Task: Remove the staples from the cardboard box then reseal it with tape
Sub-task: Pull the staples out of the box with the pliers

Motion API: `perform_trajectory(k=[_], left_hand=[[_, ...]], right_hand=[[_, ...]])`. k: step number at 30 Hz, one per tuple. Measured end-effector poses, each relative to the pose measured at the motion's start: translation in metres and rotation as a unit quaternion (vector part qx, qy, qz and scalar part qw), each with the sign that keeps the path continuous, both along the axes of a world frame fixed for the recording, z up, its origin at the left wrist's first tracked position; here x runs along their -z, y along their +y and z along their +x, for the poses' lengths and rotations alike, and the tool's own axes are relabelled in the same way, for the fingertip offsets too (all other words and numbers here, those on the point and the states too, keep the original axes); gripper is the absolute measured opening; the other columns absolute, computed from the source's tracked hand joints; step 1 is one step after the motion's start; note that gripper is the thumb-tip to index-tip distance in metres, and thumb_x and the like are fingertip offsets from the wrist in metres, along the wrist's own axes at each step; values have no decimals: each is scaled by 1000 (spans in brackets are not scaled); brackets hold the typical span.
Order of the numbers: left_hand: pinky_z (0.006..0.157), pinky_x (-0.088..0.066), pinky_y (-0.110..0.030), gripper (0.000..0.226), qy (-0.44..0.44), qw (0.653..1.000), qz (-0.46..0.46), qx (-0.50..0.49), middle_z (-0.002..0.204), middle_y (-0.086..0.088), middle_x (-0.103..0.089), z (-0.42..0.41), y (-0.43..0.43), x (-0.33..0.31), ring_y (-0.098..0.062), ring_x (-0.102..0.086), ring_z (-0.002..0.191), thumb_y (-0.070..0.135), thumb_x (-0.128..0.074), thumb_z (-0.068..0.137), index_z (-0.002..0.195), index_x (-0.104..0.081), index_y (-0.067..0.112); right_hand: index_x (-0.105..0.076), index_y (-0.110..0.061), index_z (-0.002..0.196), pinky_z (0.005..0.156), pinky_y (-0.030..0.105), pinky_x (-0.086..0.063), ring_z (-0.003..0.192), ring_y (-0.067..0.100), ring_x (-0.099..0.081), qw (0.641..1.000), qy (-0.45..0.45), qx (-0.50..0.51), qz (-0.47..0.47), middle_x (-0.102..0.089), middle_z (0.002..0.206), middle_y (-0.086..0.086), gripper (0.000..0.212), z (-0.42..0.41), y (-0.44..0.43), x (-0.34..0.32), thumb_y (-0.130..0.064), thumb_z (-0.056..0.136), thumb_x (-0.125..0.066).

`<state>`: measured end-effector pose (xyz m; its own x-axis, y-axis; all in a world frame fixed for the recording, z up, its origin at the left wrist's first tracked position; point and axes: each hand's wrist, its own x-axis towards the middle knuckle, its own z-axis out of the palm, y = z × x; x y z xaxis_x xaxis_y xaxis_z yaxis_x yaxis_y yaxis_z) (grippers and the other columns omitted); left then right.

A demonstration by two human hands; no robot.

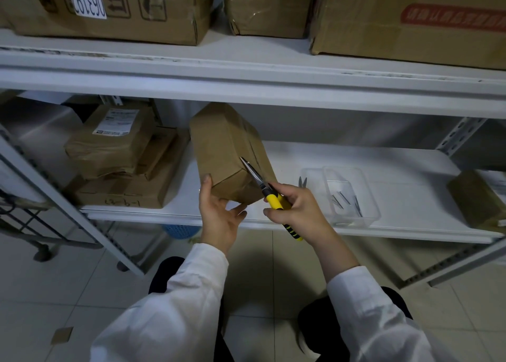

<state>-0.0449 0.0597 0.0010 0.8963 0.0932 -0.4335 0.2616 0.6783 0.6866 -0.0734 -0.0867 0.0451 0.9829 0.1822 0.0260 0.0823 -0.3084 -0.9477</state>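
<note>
A small brown cardboard box [224, 148] is tilted up over the white lower shelf [383, 164]. My left hand [219, 214] holds its near bottom corner, thumb on the left face and fingers under it. My right hand [294, 208] grips yellow-and-black needle-nose pliers [262, 186]. The pliers' metal tips lie against the box's right face by a dark seam. A clear plastic tray [367, 214] to the right holds several pulled metal staples [347, 201]. No tape roll shows.
Stacked brown parcels [115, 153] sit on the shelf's left. Another brown parcel [476, 200] lies at the far right. Large cartons [109, 8] fill the upper shelf. A small metal tool [302, 182] rests beside the tray. A blue basket [178, 230] stands below, on tiled floor.
</note>
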Motion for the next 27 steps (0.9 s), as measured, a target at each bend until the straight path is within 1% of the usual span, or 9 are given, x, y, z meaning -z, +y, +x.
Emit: perform_trajectory(k=[4, 7, 10, 13, 15, 19, 22, 24, 27], left_hand=[[90, -42, -40, 40, 4, 999, 42, 27, 126, -10, -56, 0, 9, -4, -29, -53, 113, 47, -45, 92, 124, -49, 23], [91, -49, -38, 18, -6, 998, 8, 60, 117, -14, -60, 2, 17, -6, -31, -58, 107, 30, -48, 93, 106, -55, 20], [88, -52, -48, 43, -6, 993, 38, 115, 122, -11, -58, 5, 27, -9, -37, -62, 104, 47, -56, 84, 118, -54, 20], [86, -45, -52, 80, 14, 980, 104, 168, 129, -2, -55, 8, 30, -14, -32, -57, 113, 75, -57, 62, 130, -46, 35], [83, -45, -48, 80, 25, 974, 140, 175, 126, 1, -57, 10, 30, -17, -27, -56, 113, 77, -58, 58, 127, -45, 39], [88, -50, -43, 72, 76, 974, 128, 171, 118, -9, -65, 13, 26, -17, -28, -60, 109, 65, -66, 66, 126, -53, 27], [88, -51, -40, 63, 82, 979, 93, 161, 111, -11, -68, 11, 19, -22, -28, -62, 106, 61, -61, 72, 119, -60, 19], [87, -50, -38, 60, 74, 979, 103, 157, 110, -10, -69, 11, 16, -23, -27, -62, 105, 61, -59, 73, 117, -62, 21], [80, -54, -38, 74, 66, 980, 132, 136, 119, -5, -64, 9, 18, -18, -25, -61, 108, 63, -68, 61, 125, -52, 30]], right_hand=[[-66, -26, 103, 71, 27, -44, 81, 18, -55, 1000, 5, 7, -12, -61, 84, 3, 36, 3, -9, 7, -4, 75, -72], [-66, -19, 115, 75, 25, -45, 88, 20, -58, 999, -1, 16, -39, -64, 91, 0, 47, 7, -13, 9, -3, 72, -73], [-67, -19, 116, 67, 16, -42, 81, 14, -55, 997, -16, 2, -79, -59, 84, -8, 52, 8, -18, 7, 0, 68, -73], [-66, -19, 118, 73, 26, -46, 87, 15, -58, 991, -21, -20, -134, -60, 88, -13, 55, 8, -19, 5, -2, 66, -74], [-66, -21, 118, 74, 33, -49, 87, 18, -60, 988, -22, -42, -149, -61, 91, -11, 57, 6, -18, 4, -5, 63, -74], [-66, -21, 117, 76, 39, -52, 89, 22, -61, 989, -32, -46, -135, -64, 99, -3, 56, 5, -15, 4, -7, 63, -73], [-66, -21, 117, 71, 22, -47, 91, 22, -59, 996, -30, -28, -77, -63, 101, 3, 54, 1, -10, 7, 1, 69, -73], [-64, -25, 115, 67, 9, -43, 85, 14, -57, 998, -34, -9, -54, -62, 94, -5, 54, 0, -8, 5, -1, 69, -74], [-62, -26, 111, 64, 12, -43, 74, 6, -54, 995, -62, 71, 18, -63, 88, 6, 55, 1, -12, -6, -5, 61, -72]])
